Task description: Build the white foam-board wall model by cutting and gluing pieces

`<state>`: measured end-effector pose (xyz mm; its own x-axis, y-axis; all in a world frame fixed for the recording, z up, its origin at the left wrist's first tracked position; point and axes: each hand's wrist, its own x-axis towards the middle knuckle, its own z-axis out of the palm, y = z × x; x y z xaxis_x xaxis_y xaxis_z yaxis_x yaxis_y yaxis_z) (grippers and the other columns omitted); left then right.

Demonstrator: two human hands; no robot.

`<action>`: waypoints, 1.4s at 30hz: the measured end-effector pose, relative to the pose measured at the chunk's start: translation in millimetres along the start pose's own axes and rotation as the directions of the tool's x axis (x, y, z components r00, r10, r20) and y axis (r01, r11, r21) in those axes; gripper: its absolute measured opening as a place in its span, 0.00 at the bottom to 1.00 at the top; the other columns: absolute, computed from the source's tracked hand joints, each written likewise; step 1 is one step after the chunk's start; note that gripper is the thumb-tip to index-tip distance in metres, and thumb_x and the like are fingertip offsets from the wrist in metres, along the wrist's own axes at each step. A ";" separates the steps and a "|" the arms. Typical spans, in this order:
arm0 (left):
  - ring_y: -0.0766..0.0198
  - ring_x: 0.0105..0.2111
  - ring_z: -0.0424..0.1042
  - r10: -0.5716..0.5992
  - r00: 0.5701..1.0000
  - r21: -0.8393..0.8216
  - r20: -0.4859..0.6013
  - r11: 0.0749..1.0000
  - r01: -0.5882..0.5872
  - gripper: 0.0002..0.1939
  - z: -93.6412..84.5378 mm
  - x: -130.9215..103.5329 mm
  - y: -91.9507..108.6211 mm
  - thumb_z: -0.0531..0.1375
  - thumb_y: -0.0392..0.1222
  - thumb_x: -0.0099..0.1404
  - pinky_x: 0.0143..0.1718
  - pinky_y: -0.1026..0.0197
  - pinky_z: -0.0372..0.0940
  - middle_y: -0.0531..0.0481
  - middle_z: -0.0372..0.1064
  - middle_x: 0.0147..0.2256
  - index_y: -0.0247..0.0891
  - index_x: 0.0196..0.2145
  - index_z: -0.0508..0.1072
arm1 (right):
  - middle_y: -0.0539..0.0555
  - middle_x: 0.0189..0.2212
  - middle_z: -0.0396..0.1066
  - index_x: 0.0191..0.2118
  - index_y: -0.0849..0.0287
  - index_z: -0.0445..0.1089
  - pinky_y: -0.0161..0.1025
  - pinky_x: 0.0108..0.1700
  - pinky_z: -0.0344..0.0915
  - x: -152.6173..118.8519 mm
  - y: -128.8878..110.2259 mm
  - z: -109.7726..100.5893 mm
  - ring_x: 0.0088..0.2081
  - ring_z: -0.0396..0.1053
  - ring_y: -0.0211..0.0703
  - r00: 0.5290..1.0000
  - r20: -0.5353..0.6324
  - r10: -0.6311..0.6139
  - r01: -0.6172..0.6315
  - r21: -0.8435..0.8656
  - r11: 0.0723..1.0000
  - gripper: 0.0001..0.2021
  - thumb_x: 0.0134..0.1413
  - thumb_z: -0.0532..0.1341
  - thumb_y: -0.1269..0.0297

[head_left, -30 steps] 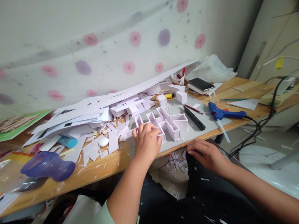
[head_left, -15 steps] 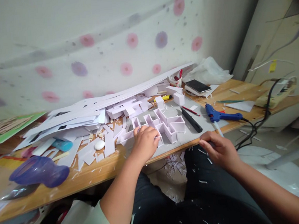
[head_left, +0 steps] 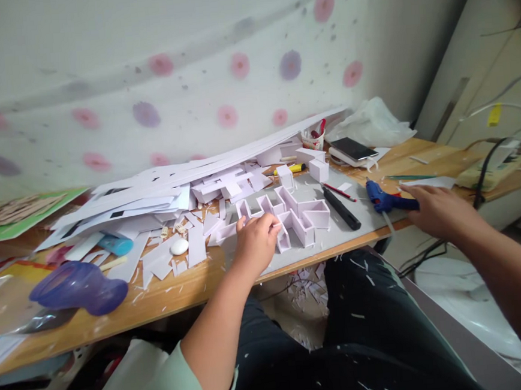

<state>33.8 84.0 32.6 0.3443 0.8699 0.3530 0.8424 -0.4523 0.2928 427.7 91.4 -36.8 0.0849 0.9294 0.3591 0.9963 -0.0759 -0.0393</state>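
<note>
My left hand [head_left: 256, 243] is at the front left of a white letter-like foam-board structure [head_left: 306, 230], fingers bent and pinched together beside its walls. What they pinch is too small to make out. The structure rests on a grey board [head_left: 243, 268] at the table's front edge. Over at the right, my right hand [head_left: 439, 208] reaches to the handle end of a blue glue gun [head_left: 385, 200]; its fingertips overlap the handle, and whether they grip it is unclear. A black pen-like tool [head_left: 341, 208] and a red pencil [head_left: 339, 192] lie between structure and gun.
White sheets [head_left: 152, 194] and offcuts [head_left: 196, 245] cover the left and back. A purple container [head_left: 81, 288] stands front left. A phone [head_left: 353, 148], a cup of tools [head_left: 314, 139], a yellow cutter [head_left: 290, 168] and a power strip [head_left: 495, 167] are further back.
My right hand has moved right and forward from the table's front edge to the glue gun's handle. My left hand stays by the structure, its fingers lifted slightly. The view has shifted a little.
</note>
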 end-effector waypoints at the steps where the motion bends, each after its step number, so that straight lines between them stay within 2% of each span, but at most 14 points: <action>1: 0.59 0.37 0.72 0.001 1.000 -0.006 0.002 1.000 -0.001 0.04 -0.8 0.4 0.6 0.53 0.37 0.66 0.56 0.39 0.50 0.53 0.74 0.33 0.41 0.35 0.68 | 0.69 0.53 0.68 0.58 0.68 0.64 0.48 0.48 0.61 2.4 1.3 2.4 0.50 0.67 0.62 0.996 0.094 -0.006 0.008 -0.022 1.000 0.29 0.47 0.60 0.71; 5: 0.60 0.33 0.71 0.039 0.998 -0.021 -0.051 0.999 -0.040 0.05 -10.6 4.0 3.7 0.53 0.37 0.66 0.56 0.40 0.52 0.52 0.73 0.31 0.40 0.34 0.68 | 0.69 0.53 0.68 0.58 0.65 0.62 0.53 0.47 0.63 8.5 -5.5 4.6 0.50 0.67 0.66 0.970 0.245 -0.003 0.019 -0.063 0.998 0.28 0.48 0.56 0.73; 9: 0.60 0.38 0.69 0.096 0.945 -0.170 -0.312 0.973 -0.155 0.05 -34.7 1.7 0.4 0.55 0.36 0.64 0.44 0.55 0.63 0.48 0.70 0.34 0.39 0.32 0.70 | 0.71 0.51 0.68 0.56 0.67 0.64 0.49 0.48 0.62 10.5 -8.7 -6.2 0.49 0.68 0.63 0.971 0.241 -0.002 0.010 -0.033 0.999 0.25 0.50 0.56 0.73; 11: 0.62 0.37 0.68 -0.013 0.892 -0.289 -0.451 0.948 -0.132 0.04 -44.5 -7.1 -4.1 0.58 0.38 0.62 0.41 0.59 0.64 0.49 0.68 0.34 0.39 0.30 0.72 | 0.70 0.48 0.69 0.56 0.67 0.63 0.47 0.47 0.63 5.9 -8.9 -15.1 0.47 0.68 0.61 0.977 0.209 0.043 -0.062 0.086 0.994 0.25 0.51 0.57 0.69; 12: 0.63 0.35 0.68 -0.106 0.884 -0.389 -0.454 0.917 -0.089 0.03 -46.5 -13.6 -6.1 0.60 0.39 0.61 0.39 0.61 0.64 0.51 0.68 0.32 0.39 0.30 0.73 | 0.68 0.46 0.70 0.56 0.66 0.64 0.47 0.46 0.63 1.3 -10.5 -20.0 0.45 0.69 0.60 0.980 0.180 0.091 -0.128 0.208 0.970 0.24 0.51 0.58 0.66; 14: 0.66 0.28 0.68 -0.333 0.872 -0.661 -0.358 0.750 0.015 0.04 -43.6 -29.5 -7.8 0.62 0.41 0.58 0.33 0.64 0.64 0.53 0.69 0.27 0.39 0.31 0.75 | 0.61 0.38 0.72 0.51 0.62 0.67 0.47 0.43 0.65 -12.5 -19.8 -29.6 0.39 0.70 0.54 0.967 0.118 0.225 -0.251 0.577 0.777 0.23 0.48 0.63 0.61; 16: 0.67 0.26 0.68 -0.446 0.869 -0.812 -0.214 0.576 0.096 0.07 -33.8 -45.9 -5.2 0.64 0.43 0.56 0.30 0.65 0.64 0.53 0.70 0.25 0.38 0.31 0.76 | 0.53 0.28 0.70 0.44 0.58 0.71 0.45 0.40 0.67 -31.1 -38.2 -38.2 0.30 0.69 0.46 0.929 0.094 0.357 -0.248 0.875 0.416 0.18 0.47 0.65 0.57; 18: 0.67 0.26 0.69 -0.469 0.872 -0.843 -0.138 0.518 0.146 0.07 -22.4 -59.1 1.0 0.66 0.42 0.55 0.29 0.66 0.64 0.53 0.71 0.24 0.37 0.31 0.76 | 0.50 0.22 0.68 0.37 0.58 0.72 0.43 0.36 0.68 -51.6 -63.3 -45.4 0.23 0.66 0.40 0.957 0.191 0.219 -0.218 0.970 0.104 0.14 0.45 0.68 0.57; 19: 0.68 0.26 0.69 -0.464 0.878 -0.845 -0.118 0.511 0.157 0.07 -17.8 -63.9 4.7 0.66 0.41 0.55 0.29 0.67 0.65 0.53 0.71 0.25 0.37 0.31 0.76 | 0.52 0.26 0.70 0.36 0.57 0.73 0.43 0.34 0.69 -61.6 -77.1 -48.4 0.22 0.66 0.39 0.965 0.207 0.164 -0.209 0.978 -0.006 0.14 0.43 0.69 0.56; 21: 0.69 0.26 0.69 -0.434 0.896 -0.842 -0.088 0.512 0.166 0.06 -12.6 -69.7 11.5 0.66 0.39 0.55 0.30 0.68 0.65 0.53 0.72 0.25 0.37 0.31 0.76 | 0.54 0.31 0.74 0.36 0.57 0.73 0.44 0.32 0.70 -79.0 -103.7 -53.4 0.22 0.67 0.39 0.958 0.286 -0.034 -0.288 0.952 -0.104 0.15 0.43 0.69 0.55; 24: 0.70 0.26 0.70 -0.399 0.913 -0.837 -0.087 0.526 0.150 0.04 -13.2 -72.7 17.4 0.66 0.37 0.55 0.30 0.69 0.66 0.54 0.72 0.25 0.38 0.30 0.75 | 0.53 0.27 0.74 0.36 0.57 0.74 0.43 0.34 0.71 -95.3 -134.8 -60.5 0.28 0.71 0.45 0.897 0.360 -0.257 -0.380 0.925 -0.030 0.15 0.44 0.69 0.53; 26: 0.70 0.26 0.71 -0.377 0.920 -0.827 -0.105 0.547 0.129 0.03 -16.0 -73.6 18.6 0.66 0.36 0.55 0.30 0.69 0.66 0.54 0.72 0.25 0.38 0.29 0.75 | 0.53 0.28 0.74 0.36 0.56 0.74 0.43 0.36 0.72 -99.3 -147.1 -65.8 0.30 0.72 0.45 0.867 0.393 -0.307 -0.401 0.915 0.039 0.15 0.44 0.68 0.52; 35: 0.67 0.31 0.72 -0.266 0.948 -0.778 -0.178 0.627 0.030 0.02 -19.5 -76.1 16.1 0.64 0.34 0.57 0.34 0.67 0.66 0.52 0.74 0.29 0.39 0.29 0.75 | 0.50 0.22 0.70 0.29 0.56 0.74 0.39 0.31 0.69 -98.3 -157.3 -77.4 0.27 0.69 0.42 0.864 0.382 -0.328 -0.326 0.921 0.214 0.14 0.46 0.65 0.49; 42: 0.66 0.33 0.72 -0.163 0.959 -0.699 -0.234 0.713 -0.049 0.02 -19.1 -78.1 11.2 0.63 0.34 0.59 0.36 0.64 0.66 0.51 0.73 0.30 0.39 0.30 0.74 | 0.54 0.34 0.75 0.43 0.56 0.75 0.40 0.36 0.71 -97.4 -161.4 -80.6 0.35 0.72 0.47 0.850 0.377 -0.368 -0.305 0.922 0.240 0.19 0.47 0.65 0.50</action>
<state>8.5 7.2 25.3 0.0962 0.8616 0.4984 0.2940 -0.5030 0.8127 259.3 -15.9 9.7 -0.2982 0.9540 -0.0319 0.2049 0.0313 -0.9783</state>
